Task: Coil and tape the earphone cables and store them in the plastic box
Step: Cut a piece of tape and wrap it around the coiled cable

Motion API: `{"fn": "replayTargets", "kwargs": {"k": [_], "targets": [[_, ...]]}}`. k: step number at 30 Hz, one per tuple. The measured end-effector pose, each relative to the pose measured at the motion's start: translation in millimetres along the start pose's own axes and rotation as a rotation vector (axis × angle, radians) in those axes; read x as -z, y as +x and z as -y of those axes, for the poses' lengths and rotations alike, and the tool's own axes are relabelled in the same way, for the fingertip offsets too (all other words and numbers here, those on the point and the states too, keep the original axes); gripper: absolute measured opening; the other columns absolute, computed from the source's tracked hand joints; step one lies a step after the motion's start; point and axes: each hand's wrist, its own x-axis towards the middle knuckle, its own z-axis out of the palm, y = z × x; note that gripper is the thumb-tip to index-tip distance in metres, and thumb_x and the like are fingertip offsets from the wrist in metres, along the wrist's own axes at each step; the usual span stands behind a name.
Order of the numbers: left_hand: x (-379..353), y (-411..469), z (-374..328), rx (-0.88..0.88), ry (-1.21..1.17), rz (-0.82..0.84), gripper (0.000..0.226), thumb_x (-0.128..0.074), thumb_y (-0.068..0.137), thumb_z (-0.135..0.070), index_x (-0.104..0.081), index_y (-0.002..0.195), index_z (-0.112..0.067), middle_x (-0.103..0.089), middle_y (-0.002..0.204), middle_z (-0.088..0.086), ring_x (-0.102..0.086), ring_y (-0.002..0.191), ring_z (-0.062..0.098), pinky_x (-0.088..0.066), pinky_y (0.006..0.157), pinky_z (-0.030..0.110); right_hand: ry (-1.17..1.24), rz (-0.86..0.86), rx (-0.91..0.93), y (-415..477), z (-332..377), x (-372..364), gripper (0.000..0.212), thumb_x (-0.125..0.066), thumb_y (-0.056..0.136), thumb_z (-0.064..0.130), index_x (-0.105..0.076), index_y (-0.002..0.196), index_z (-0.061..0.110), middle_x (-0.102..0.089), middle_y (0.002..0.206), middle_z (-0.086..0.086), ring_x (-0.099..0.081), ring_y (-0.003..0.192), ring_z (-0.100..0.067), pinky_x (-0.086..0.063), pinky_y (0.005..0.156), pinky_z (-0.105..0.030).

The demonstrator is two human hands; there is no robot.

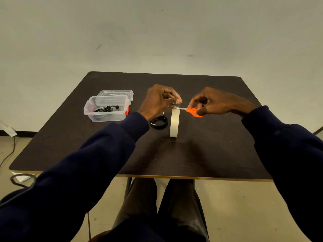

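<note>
Plain pale wall behind, and in front of it a dark table (209,154) where all the action is. Out on the left sits the clear box (88,111), lid off, with one black cable (106,109) bundled inside. The lid (116,93) lies just behind the box.

Centre stage, the tape (174,123) stands upright on its edge. Beside it, to its left, a second cable lies as a neat black coil (159,123) on the table, partly tucked under the left wrist.

The left hand (159,100) hovers right over the top of the tape, fingers curled in, thumb and fingertips pinched tight on a bit pulled up off the roll. That strip itself is barely visible.

In from the other side, the right hand (216,102) grips the orange scissors (193,111), fingers curled through the handles. The blades point left, tips right at the left hand's pinch, just above the tape. Whether the blades are parted is too fine to tell.

Dark blue sleeves on both arms.
</note>
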Motion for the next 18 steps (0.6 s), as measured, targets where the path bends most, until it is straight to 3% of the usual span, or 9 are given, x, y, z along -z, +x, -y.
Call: {"fn": "replayTargets", "kwargs": {"k": [4,7,10,15,18], "targets": [[-1,0,0,0.015,-0.037,0.004,0.011,-0.077,0.089,-0.009,-0.078,0.097,-0.001,-0.078,0.092,0.004,-0.076,0.083,0.010,-0.063,0.075,0.025,-0.011,-0.008,0.004,0,-5,0,0.021,-0.074,0.090,0.008,-0.076,0.110,0.011,-0.075,0.077,-0.010,-0.063,0.067,-0.012,-0.042,0.062,-0.006],[-1,0,-2,0.025,-0.082,0.005,0.012,-0.076,0.090,-0.009,-0.077,0.098,0.000,-0.077,0.093,0.005,-0.077,0.083,0.012,-0.063,0.073,0.026,0.016,-0.015,0.005,-1,-4,-2,0.019,-0.074,0.090,0.007,-0.077,0.108,0.010,-0.075,0.077,-0.012,-0.063,0.067,-0.013,-0.042,0.061,-0.003],[-1,-2,-3,0.027,-0.071,0.006,0.011,-0.076,0.090,-0.008,-0.077,0.098,-0.001,-0.077,0.092,0.004,-0.077,0.083,0.011,-0.062,0.072,0.023,0.037,-0.035,0.003,-3,-2,-3,0.018,-0.073,0.090,0.007,-0.077,0.107,0.013,-0.075,0.076,-0.009,-0.063,0.065,-0.009,-0.044,0.064,-0.009],[3,-6,-2,0.044,-0.135,0.016,0.013,-0.075,0.090,-0.006,-0.074,0.100,0.003,-0.077,0.096,0.013,-0.078,0.084,0.020,-0.065,0.075,0.038,0.110,-0.029,0.000,-13,-5,-1,0.022,-0.071,0.092,0.005,-0.075,0.110,0.018,-0.077,0.078,-0.002,-0.069,0.071,-0.011,-0.055,0.072,-0.027],[5,-7,-1,0.066,-0.165,0.023,0.014,-0.074,0.091,-0.006,-0.073,0.101,0.004,-0.077,0.097,0.014,-0.078,0.087,0.024,-0.065,0.077,0.045,0.076,-0.005,-0.056,-22,-15,-4,0.025,-0.077,0.087,0.016,-0.071,0.111,0.022,-0.077,0.085,0.000,-0.071,0.080,-0.018,-0.056,0.080,-0.037]]}}
